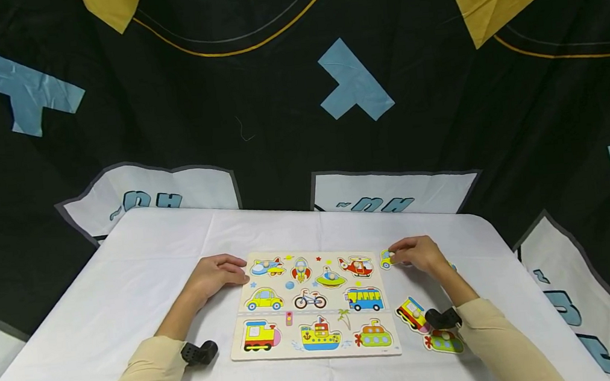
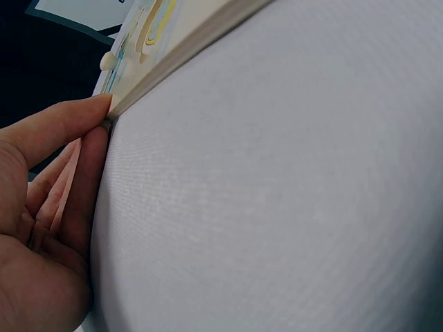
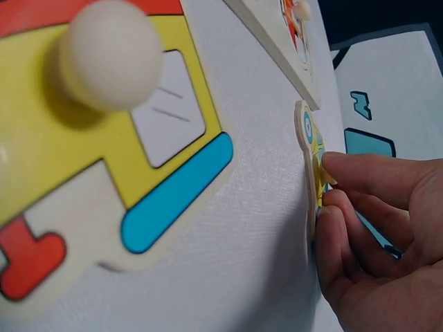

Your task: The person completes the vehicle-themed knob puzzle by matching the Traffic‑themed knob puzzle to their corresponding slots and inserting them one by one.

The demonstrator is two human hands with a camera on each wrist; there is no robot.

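Note:
A wooden puzzle board (image 1: 317, 328) with pictures of vehicles lies on the white table. My left hand (image 1: 220, 276) is at its upper left corner; in the left wrist view the thumb (image 2: 90, 114) and a finger pinch the board's edge. Just off the board's upper right corner, my right hand (image 1: 419, 253) holds a yellow car puzzle piece (image 1: 385, 259) by its small knob. In the right wrist view the car piece (image 3: 309, 145) stands out close over the tablecloth, its painted side partly hidden by the fingertips.
Right of the board lie a loose train piece (image 1: 411, 313) and a green submarine piece (image 1: 442, 342), both partly behind the black right wrist camera (image 1: 443, 319). Another piece (image 1: 453, 266) peeks out beside the right wrist. A black curtain (image 1: 277, 126) hangs beyond the table (image 1: 281, 229).

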